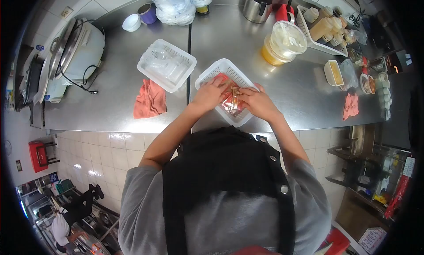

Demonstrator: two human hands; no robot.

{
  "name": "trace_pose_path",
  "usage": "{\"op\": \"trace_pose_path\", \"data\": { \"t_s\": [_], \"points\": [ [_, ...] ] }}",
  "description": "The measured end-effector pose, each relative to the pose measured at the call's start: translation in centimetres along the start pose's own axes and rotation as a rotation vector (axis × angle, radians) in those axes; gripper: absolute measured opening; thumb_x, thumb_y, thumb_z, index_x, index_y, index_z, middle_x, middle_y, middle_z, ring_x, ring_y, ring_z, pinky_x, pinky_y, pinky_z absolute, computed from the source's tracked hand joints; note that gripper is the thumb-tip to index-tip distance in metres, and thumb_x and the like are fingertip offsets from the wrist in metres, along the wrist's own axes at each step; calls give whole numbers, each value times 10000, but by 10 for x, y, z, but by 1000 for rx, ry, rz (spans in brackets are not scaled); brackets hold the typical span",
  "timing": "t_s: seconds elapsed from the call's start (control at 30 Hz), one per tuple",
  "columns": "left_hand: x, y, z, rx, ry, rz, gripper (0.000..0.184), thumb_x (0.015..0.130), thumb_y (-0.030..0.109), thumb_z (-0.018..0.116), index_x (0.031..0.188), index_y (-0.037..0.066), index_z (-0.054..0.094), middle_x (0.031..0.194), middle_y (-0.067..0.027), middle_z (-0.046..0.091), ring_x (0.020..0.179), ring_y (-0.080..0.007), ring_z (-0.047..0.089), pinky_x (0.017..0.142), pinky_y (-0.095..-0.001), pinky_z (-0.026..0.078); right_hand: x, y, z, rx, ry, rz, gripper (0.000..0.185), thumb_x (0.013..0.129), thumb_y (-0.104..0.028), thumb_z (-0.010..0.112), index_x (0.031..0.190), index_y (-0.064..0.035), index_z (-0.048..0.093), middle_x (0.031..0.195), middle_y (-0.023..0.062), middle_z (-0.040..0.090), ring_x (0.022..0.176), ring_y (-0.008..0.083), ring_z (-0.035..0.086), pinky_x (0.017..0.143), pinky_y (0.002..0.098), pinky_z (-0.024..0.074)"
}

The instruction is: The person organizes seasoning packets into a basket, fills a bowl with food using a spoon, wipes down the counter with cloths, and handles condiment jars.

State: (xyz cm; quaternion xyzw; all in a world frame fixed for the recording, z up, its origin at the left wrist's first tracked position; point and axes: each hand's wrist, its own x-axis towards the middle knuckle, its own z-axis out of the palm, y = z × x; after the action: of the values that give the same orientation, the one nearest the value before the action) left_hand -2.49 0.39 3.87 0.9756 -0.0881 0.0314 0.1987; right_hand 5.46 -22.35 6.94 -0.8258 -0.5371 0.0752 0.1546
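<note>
- White perforated plastic makes up the basket (pixel 225 66) before me, set slantwise by the near edge of the steel counter (pixel 225 38), probably so that both my hands reach in without stretching.
- Red, glossy packets (pixel 232 105) lie inside that basket; its raised walls seem to keep the slippery heap together. My fingers hide much of it, so I cannot give a count.
- My left hand (pixel 211 94) comes in over the basket's near left side, fingers spread and bent down onto the packets. I cannot tell whether they grip or only press.
- My right hand (pixel 261 103) comes in over the right side, fingers curved inward to meet the same packets; whether they pinch anything is hidden too. Working from opposite sides likely steadies the heap.
- Left of the seam, a second white basket (pixel 182 57) holds clear containers (pixel 164 68), apparently grouped so they stay put.
- Toward the counter's near edge, just beside that second basket, a crumpled salmon cloth (pixel 150 100) lies, perhaps for easy reach.
- Toward the far right corner, a long tray (pixel 308 36) keeps bottles (pixel 324 28) together, well apart from my hands.
</note>
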Motion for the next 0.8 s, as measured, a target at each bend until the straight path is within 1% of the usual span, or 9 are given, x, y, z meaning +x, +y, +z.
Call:
{"op": "trace_pose_path", "data": {
  "t_s": [0.07,0.17,0.23,0.27,0.33,0.47,0.57,0.63,0.8],
  "points": [
    [-3,-2,-8,19,-27,-76,425,862,203,675,1285,169,647,1407,-85,534,1262,-316,523,1057,-451,433,0,-5,1,31,24,22,275,842,-150,651,1108,-171,714,1173,32,656,1193,206,579,1108,468,330],
    [0,-10,-13,31,73,68,486,807,190,736,1285,176,647,1364,-76,541,1238,-315,527,1032,-449,448,4,-17,8,88,-95,120,280,821,-167,681,1100,-150,704,1181,26,653,1185,220,584,1064,460,384],
    [2,-12,-20,-112,-146,46,483,735,161,790,1205,161,679,1275,-84,552,1201,-312,531,986,-493,460,7,-22,30,118,15,185,285,816,-213,709,1081,-110,688,1119,76,679,1096,274,640,941,456,482],
    [4,-9,-22,-113,-144,43,483,735,161,790,1205,161,679,1275,-84,552,1201,-312,531,986,-493,460,12,-25,34,118,13,182,285,816,-213,709,1081,-110,688,1119,76,679,1096,274,640,941,456,482],
    [9,-5,-24,5,-135,1,484,733,165,798,1196,154,658,1216,-81,572,1188,-311,539,976,-450,469,25,-31,35,148,-54,505,295,824,-249,720,1065,-85,675,1028,140,697,984,335,680,812,464,536],
    [15,-19,-6,-11,-61,-65,405,762,161,776,1148,137,656,1213,-85,573,1154,-324,568,944,-444,491,27,-29,31,90,-101,488,289,830,-267,725,1029,-65,668,956,180,702,900,365,699,754,470,547],
    [15,-26,1,-108,-3,-85,374,797,146,741,1159,130,646,1205,-99,573,1101,-348,601,890,-452,522,39,-33,30,152,-3,561,205,818,-242,727,953,-94,680,931,140,706,913,339,677,799,457,529],
    [15,-22,-4,-18,-14,-23,356,831,117,695,1181,132,629,1212,-113,574,1079,-354,618,847,-459,538,46,-28,47,60,303,280,164,835,-198,701,954,-87,680,1002,139,688,1002,322,646,836,448,524],
    [14,-23,0,-43,28,-65,372,835,84,676,1195,153,614,1186,-130,586,1086,-350,618,833,-450,539,58,-10,62,-45,243,234,157,871,-67,556,961,2,665,1090,164,647,1067,334,618,872,420,539]
  ]
}}
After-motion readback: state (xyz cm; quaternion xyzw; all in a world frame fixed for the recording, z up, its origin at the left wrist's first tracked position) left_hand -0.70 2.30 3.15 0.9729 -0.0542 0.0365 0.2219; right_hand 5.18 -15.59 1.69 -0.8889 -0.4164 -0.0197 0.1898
